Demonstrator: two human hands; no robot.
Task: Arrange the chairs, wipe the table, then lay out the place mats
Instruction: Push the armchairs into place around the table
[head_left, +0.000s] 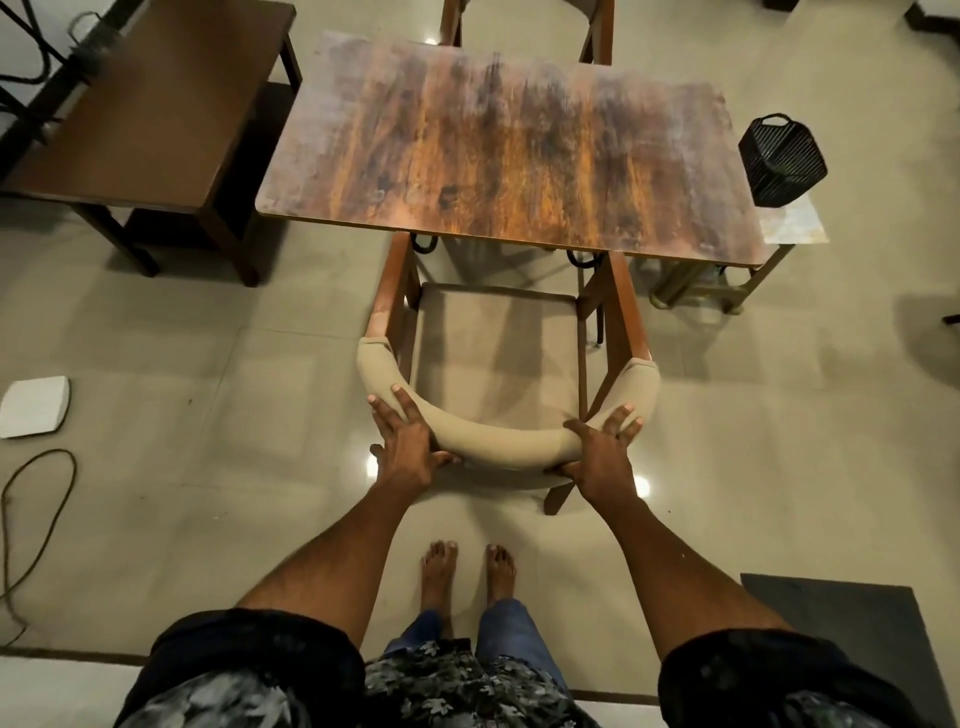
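A wooden chair (498, 343) with a beige seat and a curved padded backrest (506, 441) stands in front of me, its front tucked under the near edge of the worn wooden table (498, 150). My left hand (410, 441) grips the left part of the backrest, fingers over the top and thumb underneath. My right hand (602, 447) grips the right part the same way. A second chair (524, 26) stands at the table's far side, mostly hidden. No place mats or cloth are visible.
A dark brown side table (150, 114) stands at the left. A black basket (782, 161) sits on a small stand (795, 228) at the right. A white pad (34, 408) and a cord (36, 519) lie on the tiled floor left. A dark mat (841, 629) lies at lower right.
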